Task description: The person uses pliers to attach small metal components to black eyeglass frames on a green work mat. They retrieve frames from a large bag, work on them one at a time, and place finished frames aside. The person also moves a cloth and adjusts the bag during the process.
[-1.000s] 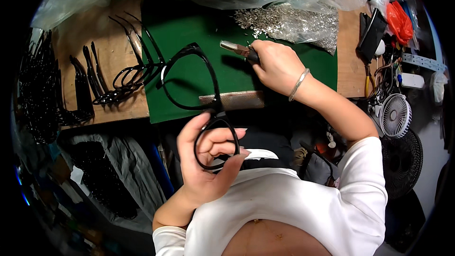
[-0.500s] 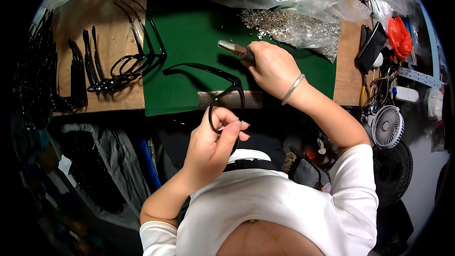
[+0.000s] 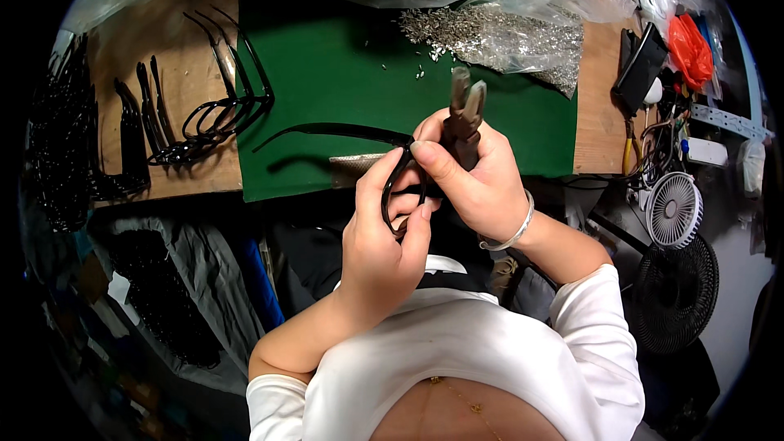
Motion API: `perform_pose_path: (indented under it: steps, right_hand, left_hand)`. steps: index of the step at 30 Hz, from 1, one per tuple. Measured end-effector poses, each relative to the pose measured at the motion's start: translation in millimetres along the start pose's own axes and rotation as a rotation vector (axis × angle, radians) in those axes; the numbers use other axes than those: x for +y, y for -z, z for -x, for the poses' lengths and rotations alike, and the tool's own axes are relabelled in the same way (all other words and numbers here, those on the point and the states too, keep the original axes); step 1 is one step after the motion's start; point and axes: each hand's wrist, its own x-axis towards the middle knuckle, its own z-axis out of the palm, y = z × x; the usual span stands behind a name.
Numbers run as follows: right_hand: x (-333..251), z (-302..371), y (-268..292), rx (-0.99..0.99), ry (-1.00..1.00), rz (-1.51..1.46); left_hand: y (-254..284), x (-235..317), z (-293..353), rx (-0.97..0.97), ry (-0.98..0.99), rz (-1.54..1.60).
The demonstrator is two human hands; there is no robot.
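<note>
A black glasses frame (image 3: 343,130) is gripped by my left hand (image 3: 380,237), its fingers closed round the rim near the table's front edge. One temple arm stretches out leftward over the green mat (image 3: 327,49). My right hand (image 3: 490,184) is wrapped round a pair of pliers (image 3: 465,118), whose worn metal jaws point up and away from me. With its thumb, that same hand presses on the corner where the temple meets the front. The pliers' jaws are apart from the frame. My fingers hide the far side of the frame and most of the pliers' handles.
Several black glasses frames (image 3: 233,106) stand on the wooden tabletop at left, beside darker stacks (image 3: 61,122). Small silvery pieces (image 3: 506,41) lie heaped with clear plastic at the back. At right are a black phone-like slab (image 3: 641,73), a red bag (image 3: 690,51) and a white fan (image 3: 674,210).
My right hand has come down and left with the pliers to meet the glasses frame, and its thumb now presses the corner. The pliers have turned from pointing left to pointing away.
</note>
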Motion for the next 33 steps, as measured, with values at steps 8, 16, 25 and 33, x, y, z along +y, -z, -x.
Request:
perform_pose_path:
  steps: [8,16,25,33]
  right_hand:
    - [-11.4,-6.9,11.7,-0.189,-0.258,-0.193]
    - [-14.3,-3.3,7.3,-0.298,-0.341,-0.222]
    - [-33.1,11.5,23.7,-0.568,0.003,0.780]
    - [-33.6,0.1,20.5,-0.648,0.231,0.866]
  left_hand:
    - [13.4,23.5,-5.6,-0.111,0.244,0.180]
    - [30.3,46.5,-5.2,-0.142,0.334,0.350]
    - [55.6,58.4,8.2,-0.171,0.501,0.370]
    - [54.2,64.1,14.5,-0.171,0.436,0.305]
